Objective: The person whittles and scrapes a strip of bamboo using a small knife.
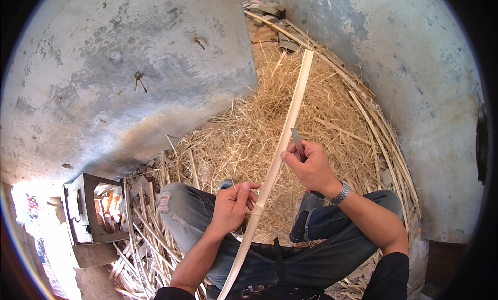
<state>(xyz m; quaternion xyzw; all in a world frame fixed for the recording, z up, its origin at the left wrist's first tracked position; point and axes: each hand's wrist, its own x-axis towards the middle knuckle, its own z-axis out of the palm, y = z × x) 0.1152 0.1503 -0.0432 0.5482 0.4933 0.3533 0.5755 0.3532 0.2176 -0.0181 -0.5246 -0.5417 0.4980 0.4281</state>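
Observation:
A long pale split bamboo strip (290, 116) runs slantwise from my lap up over the straw, with a node partway along it. My right hand (313, 168) is closed round a short knife (296, 139), its flat grey blade pointing up beside the strip's right edge. The thumb of that hand meets the strip's edge. On the other side my left hand (232, 206) has its fingers curled, with the fingertips close against the strip's left edge. Whether those fingers pinch a thin sliver is too small to tell.
Straw-like shavings (223, 144) cover the floor between my bent legs (342, 222) and the grey walls (171, 56). Long bamboo strips (384, 139) line the right wall. More cut strips (150, 238) are heaped at left beside a dark box-like frame (93, 212).

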